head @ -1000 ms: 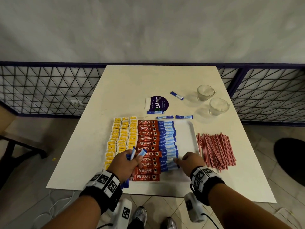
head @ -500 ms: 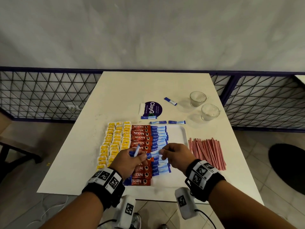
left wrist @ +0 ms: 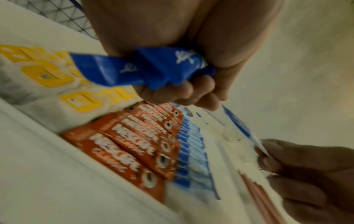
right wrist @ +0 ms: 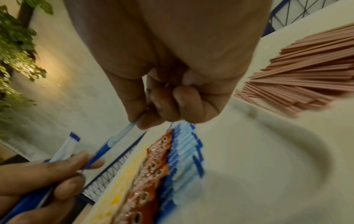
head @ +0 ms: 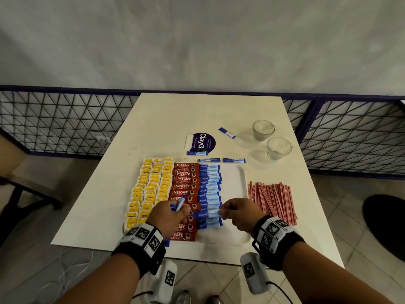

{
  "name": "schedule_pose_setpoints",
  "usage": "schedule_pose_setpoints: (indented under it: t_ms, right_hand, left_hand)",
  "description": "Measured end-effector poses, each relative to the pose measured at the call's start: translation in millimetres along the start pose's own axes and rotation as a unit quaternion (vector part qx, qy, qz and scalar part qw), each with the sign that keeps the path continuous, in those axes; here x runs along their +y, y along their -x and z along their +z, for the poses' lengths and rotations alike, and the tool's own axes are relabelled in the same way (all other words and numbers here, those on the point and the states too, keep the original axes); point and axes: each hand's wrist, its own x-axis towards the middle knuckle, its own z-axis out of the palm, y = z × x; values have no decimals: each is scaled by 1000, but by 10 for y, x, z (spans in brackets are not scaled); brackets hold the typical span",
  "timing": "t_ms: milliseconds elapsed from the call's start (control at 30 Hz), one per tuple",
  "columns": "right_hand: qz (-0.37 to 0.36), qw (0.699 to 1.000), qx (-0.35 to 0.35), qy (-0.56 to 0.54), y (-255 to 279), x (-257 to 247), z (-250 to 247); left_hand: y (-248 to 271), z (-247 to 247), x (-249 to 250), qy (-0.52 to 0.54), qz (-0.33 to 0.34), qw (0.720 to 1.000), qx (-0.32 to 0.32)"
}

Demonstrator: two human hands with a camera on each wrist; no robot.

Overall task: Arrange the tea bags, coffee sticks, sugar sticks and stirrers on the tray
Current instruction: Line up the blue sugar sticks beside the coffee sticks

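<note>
Head view: tea bags (head: 151,189), coffee sticks (head: 186,185), most sugar sticks (head: 210,189) on tray (head: 237,178); stirrers (head: 271,200) beside it. Left hand (head: 169,216) grips spare sticks, right hand (head: 238,213) pinches one above the row

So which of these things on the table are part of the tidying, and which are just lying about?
Part of the job:
tray
tea bags
coffee sticks
sugar sticks, more in the left hand, one pinched by the right hand
stirrers, beside the tray

Lying about:
two glass cups
purple sticker
</note>
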Motion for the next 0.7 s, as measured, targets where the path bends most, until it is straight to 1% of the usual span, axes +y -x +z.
schedule_pose_setpoints:
  t_ms: [67,133,167,233,333,500,600,667,700]
  right_hand:
    - [39,998,-7,50,9,102,-27]
    - [73,992,-29,102,14,170,-28]
    - [86,988,-35,120,11,186,-18]
    - [108,981,-30,159,-12,205,18]
    - [129,966,-12,224,-69,222,120]
    - [156,956,22,247,-131,206,291]
    - [169,936,29,309,-145,178,348]
    - [151,923,48,352,-114,145,375]
    - [123,919,63,368,-91,116,391]
  left_hand:
    - [-49,-136,-131,-107,-10,992,63]
    - [-101,-304,-263,-191,-29,974,115]
    - [-120,-389,-317,-219,-41,966,130]
    - [-164,-528,-412,-258,-53,955,135]
    - [-224,-667,-520,-262,-62,954,130]
    - [-289,-795,-590,-269,-74,952,125]
    - [-313,-846,-620,-252,-80,957,117]
    - [-321,-870,-637,-247,-78,959,112]
    - [-330,-881,-641,-239,-77,962,109]
